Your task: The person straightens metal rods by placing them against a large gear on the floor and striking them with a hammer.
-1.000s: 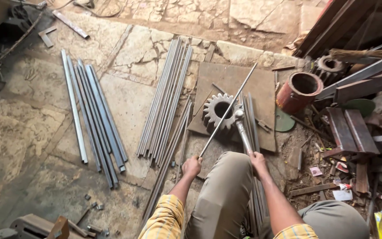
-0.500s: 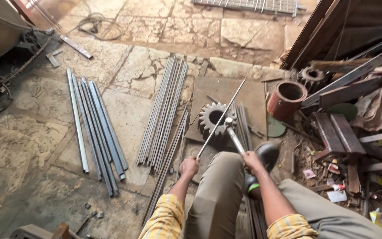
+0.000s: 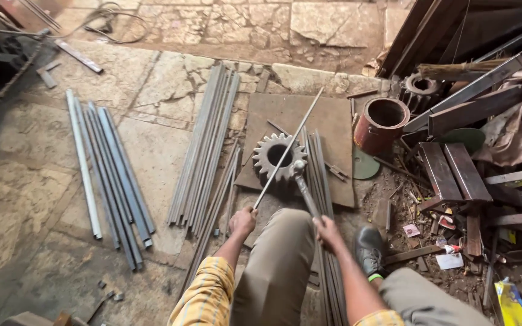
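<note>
While the person crouches over the stone floor (image 3: 25, 199), the left hand (image 3: 243, 221) is closed round the near end of a thin rod (image 3: 289, 147), which slants up and away to the right, across the top of a gear (image 3: 278, 157) lying just ahead of both hands. Far to the left of that hand lie grey tubes (image 3: 109, 163); nearer, between them and the hand, a bundle of bars (image 3: 205, 142) stretches away. The gear sits on a brown plate (image 3: 333, 121). The right hand (image 3: 327, 230) is closed round the handle of a hammer (image 3: 302, 181), whose head rests at the rod where it crosses the gear. The step in hand looks like straightening the rod on the gear, hammer head set at the spot. A next blow would call for the rod held steady against the teeth and the head lifted clear first. Right of the hands stand a rusty pipe (image 3: 382, 124) and scrap (image 3: 454, 175).
</note>
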